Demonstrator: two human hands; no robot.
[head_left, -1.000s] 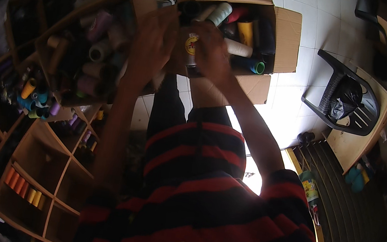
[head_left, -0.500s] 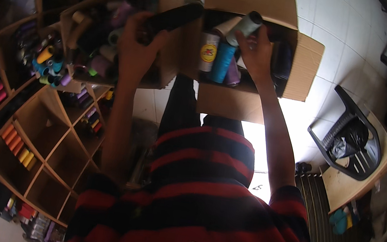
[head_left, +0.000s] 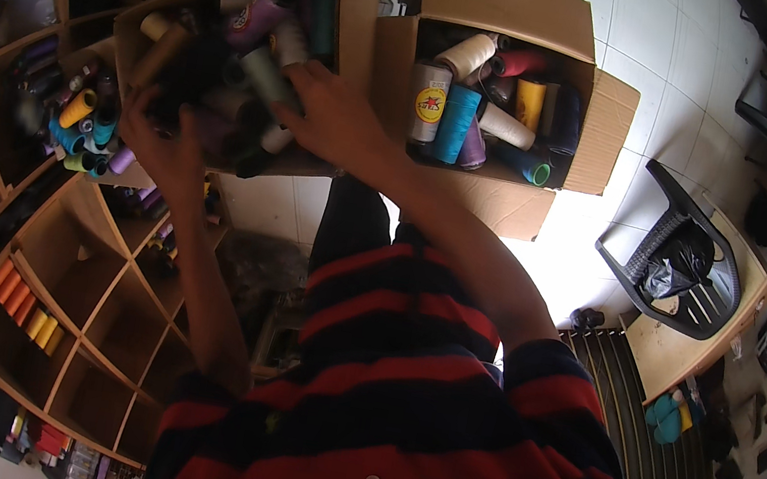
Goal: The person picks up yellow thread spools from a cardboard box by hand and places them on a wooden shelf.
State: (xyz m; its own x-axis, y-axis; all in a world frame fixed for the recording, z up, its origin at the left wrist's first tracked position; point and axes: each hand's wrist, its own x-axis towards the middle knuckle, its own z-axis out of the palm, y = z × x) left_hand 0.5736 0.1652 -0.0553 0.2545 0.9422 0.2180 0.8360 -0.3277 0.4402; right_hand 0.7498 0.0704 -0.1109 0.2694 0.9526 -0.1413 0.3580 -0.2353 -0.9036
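Half a second ago the right hand [head_left: 337, 122] was up in the right-hand cardboard box [head_left: 602, 124], gripping a pale grey-green cone, while the left hand [head_left: 162, 149] held a dark cone above the left box [head_left: 355, 9]. Now both hands have come across to the left box — the right one has left the pale cone behind and lies spread, fingers apart, over the heaped thread cones [head_left: 260, 70] there. The left hand sits at the box's near-left edge, curled around something dark; what it grips, and how tightly, cannot be told in the shadow.

The cones in the left box are a jumble of cream, grey-green, purple and dark spools, lying on their sides, long axes mostly slanting from upper left to lower right. Just under the right fingers a pale cone points its narrow end toward the box's far wall.

Beside the left hand, wooden shelves [head_left: 84, 292] hold rows of coloured spools.
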